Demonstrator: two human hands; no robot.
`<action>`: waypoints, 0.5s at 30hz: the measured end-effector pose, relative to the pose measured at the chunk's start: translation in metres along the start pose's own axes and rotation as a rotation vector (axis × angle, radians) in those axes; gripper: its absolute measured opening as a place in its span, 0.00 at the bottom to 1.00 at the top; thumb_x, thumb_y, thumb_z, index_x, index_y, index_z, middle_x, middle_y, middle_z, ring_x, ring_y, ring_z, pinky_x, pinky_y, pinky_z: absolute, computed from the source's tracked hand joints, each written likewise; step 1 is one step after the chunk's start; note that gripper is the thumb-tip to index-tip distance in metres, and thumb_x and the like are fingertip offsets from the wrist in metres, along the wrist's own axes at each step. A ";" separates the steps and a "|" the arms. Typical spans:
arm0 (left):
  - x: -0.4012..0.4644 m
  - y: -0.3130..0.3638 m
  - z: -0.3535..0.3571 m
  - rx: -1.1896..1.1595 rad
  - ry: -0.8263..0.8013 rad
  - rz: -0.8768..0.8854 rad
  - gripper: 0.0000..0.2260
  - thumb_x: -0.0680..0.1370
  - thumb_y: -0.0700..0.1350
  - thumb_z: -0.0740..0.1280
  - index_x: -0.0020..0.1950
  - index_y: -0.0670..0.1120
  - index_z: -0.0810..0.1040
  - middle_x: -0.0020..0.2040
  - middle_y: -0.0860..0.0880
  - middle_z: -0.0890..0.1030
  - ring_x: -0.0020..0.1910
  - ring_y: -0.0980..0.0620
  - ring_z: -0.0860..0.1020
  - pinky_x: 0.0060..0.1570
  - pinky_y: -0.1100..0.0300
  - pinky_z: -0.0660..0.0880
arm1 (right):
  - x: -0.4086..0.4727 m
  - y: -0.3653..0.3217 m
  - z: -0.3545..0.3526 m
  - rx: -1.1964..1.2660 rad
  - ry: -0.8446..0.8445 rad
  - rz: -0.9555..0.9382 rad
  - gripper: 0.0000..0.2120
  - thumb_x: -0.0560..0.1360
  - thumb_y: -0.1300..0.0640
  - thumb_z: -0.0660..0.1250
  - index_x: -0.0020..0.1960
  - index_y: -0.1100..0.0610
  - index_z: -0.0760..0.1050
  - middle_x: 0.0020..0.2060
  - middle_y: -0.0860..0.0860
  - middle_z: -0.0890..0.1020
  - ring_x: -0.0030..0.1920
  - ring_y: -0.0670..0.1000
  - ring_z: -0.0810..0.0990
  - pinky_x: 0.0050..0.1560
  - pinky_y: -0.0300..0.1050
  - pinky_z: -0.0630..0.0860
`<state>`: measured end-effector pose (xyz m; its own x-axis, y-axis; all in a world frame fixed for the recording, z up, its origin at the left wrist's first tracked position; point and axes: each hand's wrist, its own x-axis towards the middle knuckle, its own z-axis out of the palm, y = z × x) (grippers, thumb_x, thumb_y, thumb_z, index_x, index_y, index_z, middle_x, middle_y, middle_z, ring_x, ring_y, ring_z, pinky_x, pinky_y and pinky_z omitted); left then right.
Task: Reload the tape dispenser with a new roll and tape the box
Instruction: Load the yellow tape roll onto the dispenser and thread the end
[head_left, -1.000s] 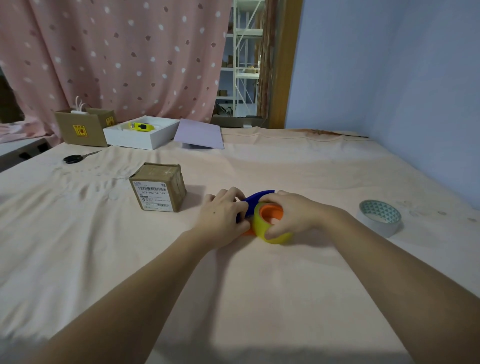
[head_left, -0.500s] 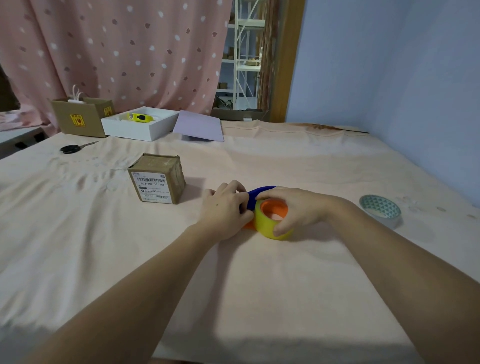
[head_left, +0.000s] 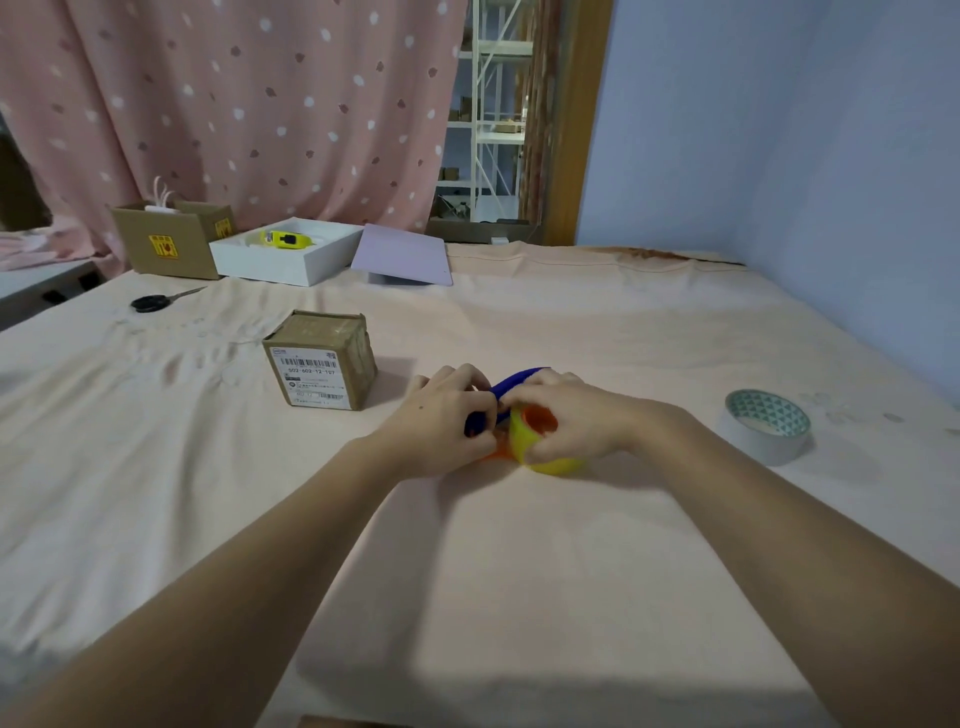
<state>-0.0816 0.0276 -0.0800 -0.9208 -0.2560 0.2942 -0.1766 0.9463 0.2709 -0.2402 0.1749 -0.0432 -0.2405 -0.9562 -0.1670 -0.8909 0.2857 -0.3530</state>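
Since the earlier frame your hands have barely moved: the left fingers have curled a little tighter over the blue handle, and the yellow roll stays at centre frame.

Your left hand (head_left: 441, 418) is closed around the blue handle of the tape dispenser (head_left: 506, 391). Your right hand (head_left: 576, 415) is wrapped around the yellow tape roll (head_left: 545, 457), which sits on the dispenser's orange hub (head_left: 540, 418). Dispenser and roll rest on the cloth-covered table (head_left: 519, 571), just right of centre.

The cardboard box (head_left: 321, 359) stands apart from your hands, to the left of them. A second roll of tape (head_left: 766, 425) lies at the right edge.

Handling, as a judgement: the roll is light and rigid at its core, but its outer wrap is smooth and probably slippery. Hold it by the outer rim, not the adhesive face. The dispenser is light, stiff plastic; hold it by the handle and keep clear of the cutting edge, which is hidden here.
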 end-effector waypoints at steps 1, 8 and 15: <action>0.000 0.000 0.000 0.000 0.003 -0.003 0.07 0.71 0.56 0.62 0.44 0.57 0.77 0.59 0.55 0.73 0.53 0.54 0.67 0.53 0.52 0.61 | -0.001 -0.001 0.002 0.013 0.002 -0.014 0.23 0.68 0.47 0.71 0.61 0.34 0.72 0.67 0.45 0.66 0.68 0.54 0.62 0.68 0.55 0.67; -0.003 0.003 -0.003 -0.033 -0.011 -0.032 0.05 0.74 0.54 0.68 0.48 0.57 0.80 0.60 0.55 0.73 0.58 0.52 0.70 0.59 0.50 0.64 | 0.002 -0.005 0.013 -0.010 0.110 -0.032 0.10 0.71 0.51 0.70 0.51 0.39 0.80 0.70 0.44 0.67 0.68 0.54 0.62 0.71 0.56 0.61; -0.004 0.006 -0.013 -0.023 -0.095 -0.028 0.11 0.73 0.60 0.69 0.53 0.58 0.80 0.62 0.56 0.72 0.60 0.51 0.69 0.60 0.50 0.63 | 0.006 -0.002 0.026 0.053 0.278 -0.106 0.07 0.72 0.52 0.69 0.43 0.40 0.81 0.55 0.39 0.74 0.58 0.51 0.69 0.63 0.49 0.67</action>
<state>-0.0748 0.0316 -0.0678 -0.9446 -0.2612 0.1988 -0.1954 0.9341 0.2988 -0.2301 0.1705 -0.0676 -0.2497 -0.9597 0.1294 -0.8973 0.1790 -0.4036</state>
